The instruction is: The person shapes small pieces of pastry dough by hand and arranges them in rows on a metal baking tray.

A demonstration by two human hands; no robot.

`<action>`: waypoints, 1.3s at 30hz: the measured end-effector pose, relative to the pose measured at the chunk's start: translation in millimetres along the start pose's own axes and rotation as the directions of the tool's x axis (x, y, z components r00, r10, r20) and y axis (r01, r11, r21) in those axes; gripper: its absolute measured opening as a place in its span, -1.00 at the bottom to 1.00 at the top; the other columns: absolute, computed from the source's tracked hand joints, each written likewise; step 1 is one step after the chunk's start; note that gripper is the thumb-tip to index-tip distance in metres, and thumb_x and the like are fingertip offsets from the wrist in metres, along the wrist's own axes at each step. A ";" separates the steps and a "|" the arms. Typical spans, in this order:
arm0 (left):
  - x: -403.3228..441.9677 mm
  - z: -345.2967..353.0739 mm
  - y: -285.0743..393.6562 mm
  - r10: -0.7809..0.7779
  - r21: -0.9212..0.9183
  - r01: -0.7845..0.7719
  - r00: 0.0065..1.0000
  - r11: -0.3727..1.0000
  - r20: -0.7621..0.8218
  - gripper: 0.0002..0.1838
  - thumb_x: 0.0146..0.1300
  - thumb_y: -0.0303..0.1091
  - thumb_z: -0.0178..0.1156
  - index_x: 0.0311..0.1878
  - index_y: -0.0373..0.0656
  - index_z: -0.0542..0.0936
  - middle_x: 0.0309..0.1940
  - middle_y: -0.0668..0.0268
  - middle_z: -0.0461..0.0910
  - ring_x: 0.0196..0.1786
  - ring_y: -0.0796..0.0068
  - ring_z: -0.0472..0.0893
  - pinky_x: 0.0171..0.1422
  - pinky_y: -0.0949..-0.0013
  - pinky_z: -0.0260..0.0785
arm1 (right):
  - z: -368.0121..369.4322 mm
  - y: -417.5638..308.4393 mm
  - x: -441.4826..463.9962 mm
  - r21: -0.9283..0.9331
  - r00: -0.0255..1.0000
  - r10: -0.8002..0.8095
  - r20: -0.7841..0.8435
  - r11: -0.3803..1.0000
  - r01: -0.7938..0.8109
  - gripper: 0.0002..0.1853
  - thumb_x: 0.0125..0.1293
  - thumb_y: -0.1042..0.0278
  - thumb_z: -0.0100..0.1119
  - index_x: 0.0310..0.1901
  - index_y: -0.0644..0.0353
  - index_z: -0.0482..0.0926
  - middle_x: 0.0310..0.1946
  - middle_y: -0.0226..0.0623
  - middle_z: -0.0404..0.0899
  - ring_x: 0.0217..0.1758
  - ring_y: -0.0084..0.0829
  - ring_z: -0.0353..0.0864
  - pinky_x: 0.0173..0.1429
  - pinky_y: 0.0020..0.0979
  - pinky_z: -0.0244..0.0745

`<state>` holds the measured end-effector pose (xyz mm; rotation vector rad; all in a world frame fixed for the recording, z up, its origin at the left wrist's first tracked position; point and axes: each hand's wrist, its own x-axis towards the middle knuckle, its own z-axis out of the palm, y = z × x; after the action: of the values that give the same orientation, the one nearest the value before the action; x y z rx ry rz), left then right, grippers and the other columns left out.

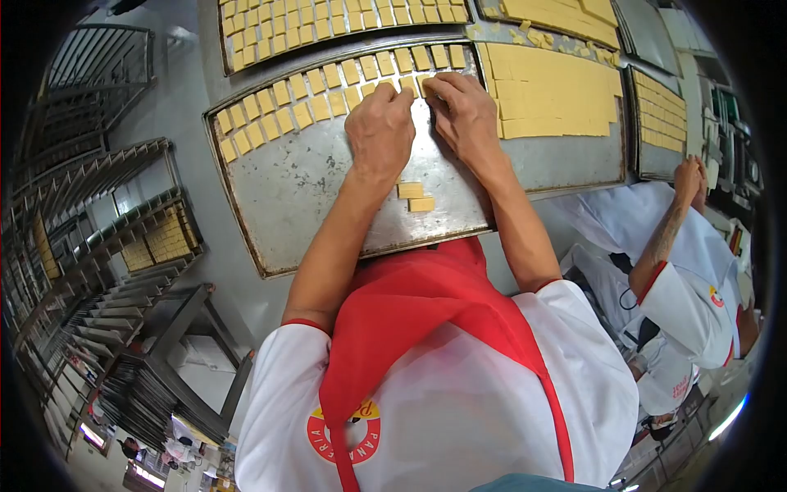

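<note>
Yellow dough pieces (316, 80) lie in two curved rows along the far side of a metal tray (287, 189). At the right end of the nearer row, my left hand (381, 131) has its fingertips pinched on a dough piece. Close beside it, my right hand (466, 115) is closed, its thumb and fingertips at another piece in the same row. The fingers partly hide both pieces. A few loose pieces (421, 204) lie stacked or overlapping on the tray between my forearms.
To the right, a second tray (566, 170) holds a cut yellow dough sheet (549, 98). Another filled tray (328, 25) stands beyond mine. Metal racks (156, 238) are at the left. A co-worker's arm (672, 221) reaches toward the tray at the far right.
</note>
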<state>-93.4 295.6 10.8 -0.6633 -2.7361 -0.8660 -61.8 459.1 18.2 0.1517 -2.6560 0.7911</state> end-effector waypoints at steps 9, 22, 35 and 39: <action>1.6 -7.2 2.1 -0.016 -0.005 0.016 0.998 1.000 0.068 -0.76 0.22 -0.40 0.44 -0.03 -0.04 0.80 -0.32 0.26 0.65 -0.26 0.17 0.71 -0.18 0.15 0.56 | 3.4 -1.2 -1.3 -0.027 1.000 0.022 -0.008 0.999 -0.023 -0.78 0.25 0.50 0.38 -0.05 0.17 0.74 -0.06 -0.24 0.71 -0.02 -0.08 0.66 0.06 -0.13 0.59; 6.1 -27.4 36.2 -0.058 -0.634 0.232 0.957 0.738 0.283 -0.43 0.23 -0.44 0.47 0.34 -0.11 0.65 0.07 0.07 0.78 0.03 0.20 0.79 0.14 0.26 0.60 | -35.0 -0.7 -17.6 0.705 0.597 0.419 0.685 -0.171 -0.688 -0.78 0.42 0.38 0.43 -0.06 0.37 0.71 -0.26 -0.25 0.77 -0.27 -0.44 0.78 -0.15 -0.44 0.72; 4.4 -20.3 44.3 -0.242 -0.486 0.372 0.919 0.791 0.310 -0.65 0.24 -0.21 0.56 -0.08 -0.29 0.77 -0.39 0.19 0.75 -0.36 0.48 0.69 -0.23 0.38 0.53 | -40.5 9.4 -26.1 0.817 0.737 0.543 0.402 0.150 -0.557 -0.79 0.44 0.51 0.37 0.02 0.43 0.72 -0.18 -0.18 0.78 -0.23 -0.48 0.76 -0.12 -0.49 0.72; 12.3 -5.6 39.4 -0.162 -0.378 0.187 0.982 0.907 0.098 -0.78 0.31 -0.33 0.45 -0.05 -0.21 0.79 -0.33 0.12 0.75 -0.35 0.33 0.73 -0.22 0.32 0.55 | -37.0 18.1 -16.0 0.486 0.944 0.321 -0.083 0.840 -0.242 -0.82 0.44 0.45 0.38 0.01 0.28 0.75 0.01 -0.23 0.75 -0.13 -0.52 0.74 -0.04 -0.46 0.64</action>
<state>-85.3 325.4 38.8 -0.5192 -2.7336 -1.4772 -39.1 494.4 31.8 -0.1844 -2.3105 1.4755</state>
